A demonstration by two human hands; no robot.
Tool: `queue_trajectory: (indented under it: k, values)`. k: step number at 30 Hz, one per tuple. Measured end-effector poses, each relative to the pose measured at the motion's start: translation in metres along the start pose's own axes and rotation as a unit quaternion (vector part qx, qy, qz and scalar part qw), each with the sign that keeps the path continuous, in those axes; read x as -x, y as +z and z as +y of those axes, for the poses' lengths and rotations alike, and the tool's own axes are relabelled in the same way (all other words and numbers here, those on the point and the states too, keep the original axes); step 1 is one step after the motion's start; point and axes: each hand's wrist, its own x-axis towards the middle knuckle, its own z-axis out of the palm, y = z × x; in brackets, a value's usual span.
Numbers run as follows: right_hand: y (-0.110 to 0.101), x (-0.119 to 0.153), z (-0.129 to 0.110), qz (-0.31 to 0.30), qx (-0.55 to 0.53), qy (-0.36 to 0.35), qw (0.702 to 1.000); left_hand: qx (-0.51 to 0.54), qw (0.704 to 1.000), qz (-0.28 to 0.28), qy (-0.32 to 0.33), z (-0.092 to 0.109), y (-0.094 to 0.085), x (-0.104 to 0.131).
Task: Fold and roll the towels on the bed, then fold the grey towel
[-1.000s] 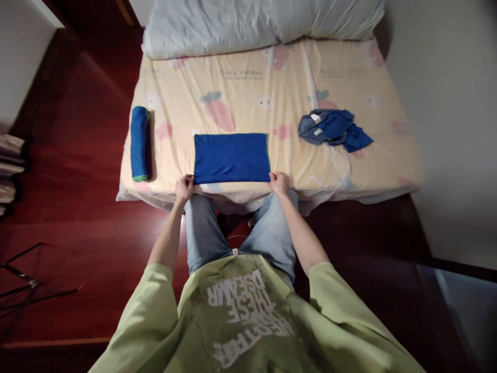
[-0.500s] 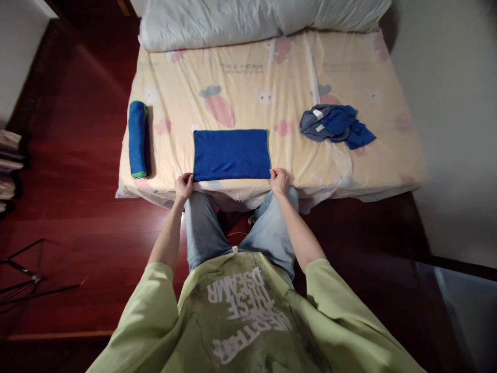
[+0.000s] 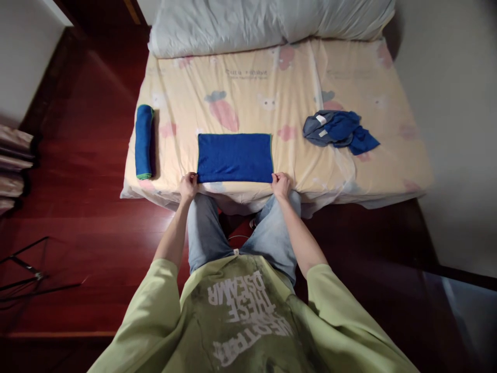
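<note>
Towel point(image 3: 235, 158) lies by the bed's point(image 3: 252, 118) near edge; left hand point(image 3: 189, 186) and right hand point(image 3: 281, 185) fingers point(image 3: 275, 177) pinch its near corners (good holds: likely soft, light, floppy).

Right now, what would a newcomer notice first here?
Probably the flat rectangular blue cloth near the front of the pale-yellow printed bedsheet, its near corners in the left hand and right hand. Left of it lies a rolled blue cloth; right of it, a crumpled blue and grey cloth.
</note>
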Motion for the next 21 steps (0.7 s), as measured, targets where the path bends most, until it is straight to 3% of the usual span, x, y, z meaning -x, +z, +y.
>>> queue_trajectory:
  k: [11, 21]
  values:
    - [-0.0015, -0.005, 0.0027, -0.01, -0.049, 0.012, 0.999, 0.101, 0.994, -0.001, -0.051, 0.0018, -0.0054, -0.003]
    - [-0.0053, -0.0033, -0.0014, 0.006, -0.045, 0.018, 0.999, 0.09, 0.995, 0.001, -0.04, 0.0047, -0.0055, 0.0016]
